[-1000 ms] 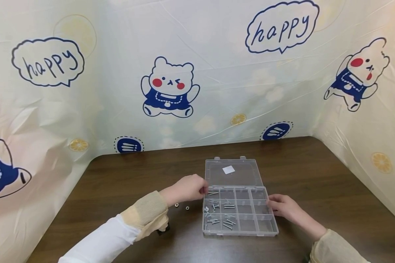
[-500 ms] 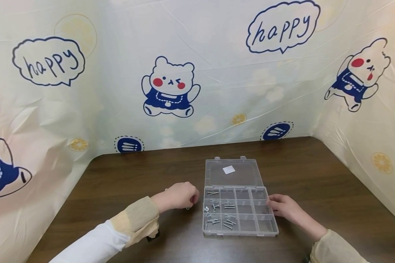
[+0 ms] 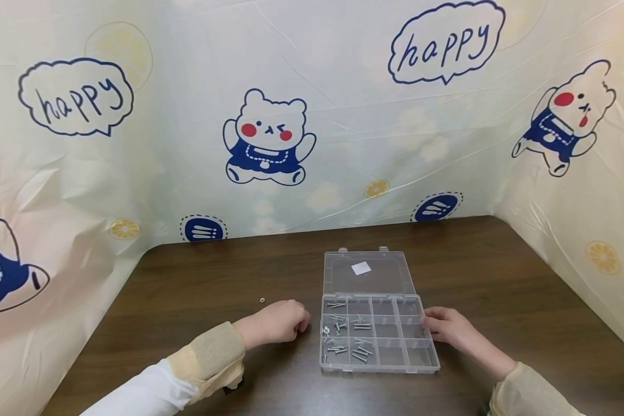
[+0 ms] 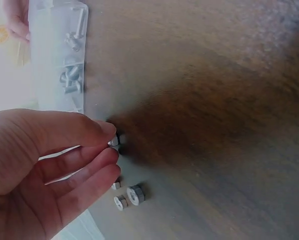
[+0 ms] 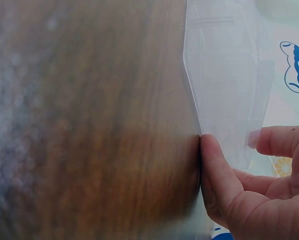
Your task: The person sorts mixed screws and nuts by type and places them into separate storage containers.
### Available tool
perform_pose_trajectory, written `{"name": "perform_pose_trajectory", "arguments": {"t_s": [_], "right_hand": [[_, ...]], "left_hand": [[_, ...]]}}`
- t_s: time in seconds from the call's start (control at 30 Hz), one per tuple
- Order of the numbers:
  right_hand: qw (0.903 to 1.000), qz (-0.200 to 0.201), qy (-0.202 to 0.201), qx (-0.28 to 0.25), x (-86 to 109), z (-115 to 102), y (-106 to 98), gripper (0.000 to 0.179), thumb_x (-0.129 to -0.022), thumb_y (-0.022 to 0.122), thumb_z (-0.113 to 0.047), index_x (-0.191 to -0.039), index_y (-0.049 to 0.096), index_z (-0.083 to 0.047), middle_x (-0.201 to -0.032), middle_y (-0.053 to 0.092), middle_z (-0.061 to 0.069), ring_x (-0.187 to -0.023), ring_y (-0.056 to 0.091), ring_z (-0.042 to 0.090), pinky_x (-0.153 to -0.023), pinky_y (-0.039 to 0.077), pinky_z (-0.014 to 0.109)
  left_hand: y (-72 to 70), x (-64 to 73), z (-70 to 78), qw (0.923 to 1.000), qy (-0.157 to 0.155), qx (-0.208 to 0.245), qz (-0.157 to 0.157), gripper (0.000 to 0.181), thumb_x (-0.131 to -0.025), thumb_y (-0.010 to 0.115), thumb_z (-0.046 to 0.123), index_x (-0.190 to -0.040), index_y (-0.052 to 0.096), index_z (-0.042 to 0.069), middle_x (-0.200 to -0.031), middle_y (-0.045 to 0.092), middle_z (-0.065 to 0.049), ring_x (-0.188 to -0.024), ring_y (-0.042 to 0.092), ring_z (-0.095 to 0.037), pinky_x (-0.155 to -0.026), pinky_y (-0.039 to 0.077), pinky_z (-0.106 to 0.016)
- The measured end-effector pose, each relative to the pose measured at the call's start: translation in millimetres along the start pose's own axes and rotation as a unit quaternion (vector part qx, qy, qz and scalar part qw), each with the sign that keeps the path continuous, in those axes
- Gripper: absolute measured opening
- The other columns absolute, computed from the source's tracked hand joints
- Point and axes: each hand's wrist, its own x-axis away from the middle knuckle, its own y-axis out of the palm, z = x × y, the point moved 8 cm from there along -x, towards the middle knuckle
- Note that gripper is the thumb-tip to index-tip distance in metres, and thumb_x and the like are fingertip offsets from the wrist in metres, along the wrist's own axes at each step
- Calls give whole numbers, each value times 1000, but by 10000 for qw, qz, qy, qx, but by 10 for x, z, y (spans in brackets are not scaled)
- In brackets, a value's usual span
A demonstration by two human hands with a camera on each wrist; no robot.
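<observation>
A clear plastic compartment box [image 3: 390,351] lies with its lid folded back, screws [image 3: 362,327] grouped in its left compartments. Left of it, my left hand [image 3: 277,321] is low over the table. In the left wrist view, its thumb and fingertips pinch a small metal nut [image 4: 114,141]. Several more nuts [image 4: 136,194] lie on the wood just past the fingers, mostly hidden in the head view by the hand. My right hand [image 3: 449,327] grips the box's right side, thumb low against the wall and a finger [image 5: 272,140] at the rim.
One small nut [image 3: 262,300] lies behind the left hand. The transparent lid [image 3: 385,280] with a white sticker rests flat behind the box. A printed cloth [image 3: 343,133] hangs around the brown table [image 3: 213,271].
My left hand has moved from over the box's left back compartment leftward and nearer, down to the nuts on the table. The right hand stays on the box.
</observation>
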Motion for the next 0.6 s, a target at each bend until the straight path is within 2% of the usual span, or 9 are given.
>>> {"name": "perform_pose_trajectory", "arguments": {"t_s": [0.2, 0.47, 0.6], "right_hand": [[10000, -4, -33, -93, 4, -6, 9, 37, -89, 47, -6, -110, 43, 26, -99, 57, 30, -89, 61, 32, -75, 51, 39], [10000, 2, -8, -51, 4, -6, 6, 38, -90, 48, -7, -110, 44, 25, -101, 57, 30, -89, 61, 32, -75, 51, 39], [10000, 7, -49, -66, 9, -9, 7, 37, -89, 47, -6, -109, 44, 25, -100, 57, 30, -89, 61, 32, -75, 51, 39]], "left_hand": [[17, -8, 8, 10000, 41, -7, 19, 19, -61, 63, -6, -62, 57, 12, -61, 48, 6, -58, 45, -8, -52, 39, -19], [65, -39, 8, 9997, 2, 211, -146, 21, -56, 64, -5, -58, 52, 12, -59, 41, 9, -55, 39, -7, -50, 35, -18], [46, -58, 18, 9997, 54, 227, -91, 22, -56, 65, -5, -58, 52, 13, -60, 41, 9, -55, 39, -6, -50, 35, -17]]}}
